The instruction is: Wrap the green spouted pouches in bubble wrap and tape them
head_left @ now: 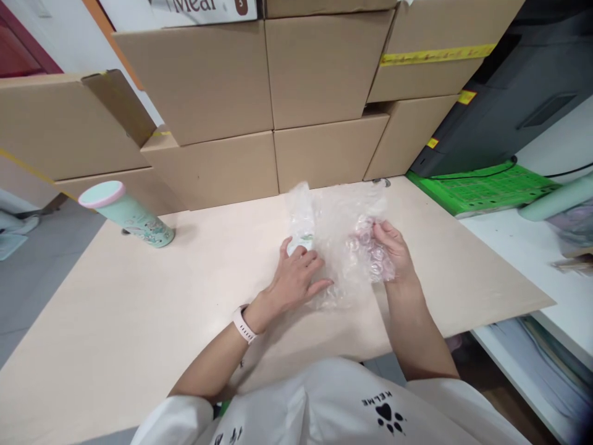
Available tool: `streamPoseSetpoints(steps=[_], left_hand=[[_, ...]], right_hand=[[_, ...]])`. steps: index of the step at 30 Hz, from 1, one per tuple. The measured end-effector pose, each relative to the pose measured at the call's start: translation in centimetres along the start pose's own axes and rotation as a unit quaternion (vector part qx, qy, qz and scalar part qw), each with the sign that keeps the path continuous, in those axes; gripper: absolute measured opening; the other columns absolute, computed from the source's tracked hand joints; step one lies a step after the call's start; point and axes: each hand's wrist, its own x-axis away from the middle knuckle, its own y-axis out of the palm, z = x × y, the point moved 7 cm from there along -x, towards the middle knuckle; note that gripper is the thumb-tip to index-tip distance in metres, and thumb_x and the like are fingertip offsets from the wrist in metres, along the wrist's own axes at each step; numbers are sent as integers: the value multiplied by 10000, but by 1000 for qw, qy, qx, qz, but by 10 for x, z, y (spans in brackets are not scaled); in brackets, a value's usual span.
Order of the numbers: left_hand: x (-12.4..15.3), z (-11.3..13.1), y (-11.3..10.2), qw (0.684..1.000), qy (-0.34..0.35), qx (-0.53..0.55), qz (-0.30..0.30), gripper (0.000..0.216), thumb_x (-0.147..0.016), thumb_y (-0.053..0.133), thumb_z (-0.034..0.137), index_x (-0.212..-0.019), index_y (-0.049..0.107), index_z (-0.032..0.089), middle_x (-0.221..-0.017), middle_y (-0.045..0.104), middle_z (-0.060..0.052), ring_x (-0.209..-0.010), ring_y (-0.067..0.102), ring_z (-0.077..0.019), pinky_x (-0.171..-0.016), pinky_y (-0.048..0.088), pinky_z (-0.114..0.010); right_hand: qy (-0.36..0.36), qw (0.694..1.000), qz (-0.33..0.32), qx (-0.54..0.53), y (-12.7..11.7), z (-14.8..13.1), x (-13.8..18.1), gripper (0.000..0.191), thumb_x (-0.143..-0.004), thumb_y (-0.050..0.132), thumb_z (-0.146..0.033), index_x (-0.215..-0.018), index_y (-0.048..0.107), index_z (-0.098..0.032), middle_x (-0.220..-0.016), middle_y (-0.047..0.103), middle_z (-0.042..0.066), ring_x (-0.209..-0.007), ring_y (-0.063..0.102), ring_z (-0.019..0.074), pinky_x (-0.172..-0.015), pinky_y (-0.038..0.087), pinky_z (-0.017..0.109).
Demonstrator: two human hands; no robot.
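A sheet of clear bubble wrap (340, 219) lies crumpled on the pale wooden table (115, 321), partly rolled round a small white object (299, 246) with a green mark. My left hand (296, 278) rests on that wrapped object, fingers curled over it, a pink watch on the wrist. My right hand (391, 250) pinches the right edge of the bubble wrap, holding a fold of it up off the table.
A mint-green tumbler (127, 216) with a pink lid stands at the table's left back. Stacked cardboard boxes (278, 93) wall the far side. A green mat (486, 188) and a dark machine (509, 105) sit to the right on a white bench.
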Motion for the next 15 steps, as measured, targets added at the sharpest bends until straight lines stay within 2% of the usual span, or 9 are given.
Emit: streamPoseSetpoints(steps=[4,6,7,8,10,11,12,13,15], left_hand=[[5,-40,-41,987,-133,-84,34,421,-963,421,473,-803,709,211,-786,677,-93,-896,582,-269,-1060,252,-564],[12,-64,-54,969,-208,-128,23,459,-967,407,438,-712,704,197,-727,681,-115,-850,601,-290,-1015,278,-571],[15,-74,-57,961,-232,-146,11,454,-964,410,424,-710,706,193,-733,692,-124,-837,612,-296,-1001,286,-569],[17,-81,-58,955,-251,-159,-4,439,-960,415,413,-728,712,188,-755,704,-131,-830,624,-299,-990,297,-561],[20,-90,-56,948,-271,-163,-34,398,-957,418,387,-790,715,182,-808,720,-134,-830,645,-296,-955,338,-526],[20,-92,-53,947,-276,-154,-48,380,-959,412,369,-820,711,180,-833,723,-133,-835,654,-292,-923,368,-497],[20,-93,-47,948,-281,-138,-63,364,-961,404,348,-844,704,178,-856,724,-130,-840,662,-288,-879,399,-462],[20,-93,-41,948,-285,-118,-78,347,-961,397,326,-864,695,177,-878,725,-128,-847,669,-283,-828,423,-426],[20,-94,-27,945,-297,-83,-104,301,-957,398,296,-927,673,175,-926,725,-128,-869,679,-282,-749,445,-372]], right_hand=[[-106,989,106,9,-51,-20,-14,291,-754,702,-436,-962,649,-241,-816,701,11,-736,690,187,-737,570,368],[-169,964,188,85,-82,-35,-13,262,-813,616,-442,-964,639,-229,-955,688,57,-881,684,225,-825,550,440],[-208,931,251,167,-95,-45,-6,258,-840,582,-423,-995,639,-225,-1033,675,88,-988,661,256,-894,516,490],[-242,882,303,267,-102,-56,2,299,-828,601,-399,-1073,632,-229,-1163,640,121,-1142,592,302,-966,457,549],[-275,827,353,341,-102,-68,15,501,-746,709,-333,-1221,590,-228,-1456,433,158,-1412,271,379,-1112,212,644],[-288,786,352,419,-91,-71,19,538,-781,680,-352,-1286,558,-215,-1502,373,169,-1432,211,394,-1123,147,663],[-316,753,344,465,-75,-73,24,465,-835,621,-355,-1270,572,-198,-1452,431,182,-1402,277,390,-1123,144,661],[-326,752,284,498,-53,-67,23,375,-887,554,-345,-1229,596,-198,-1367,516,172,-1345,384,363,-1122,177,642],[-305,782,125,529,-5,-40,16,266,-935,473,-343,-1085,661,-229,-1218,629,121,-1244,505,317,-1108,256,604]])
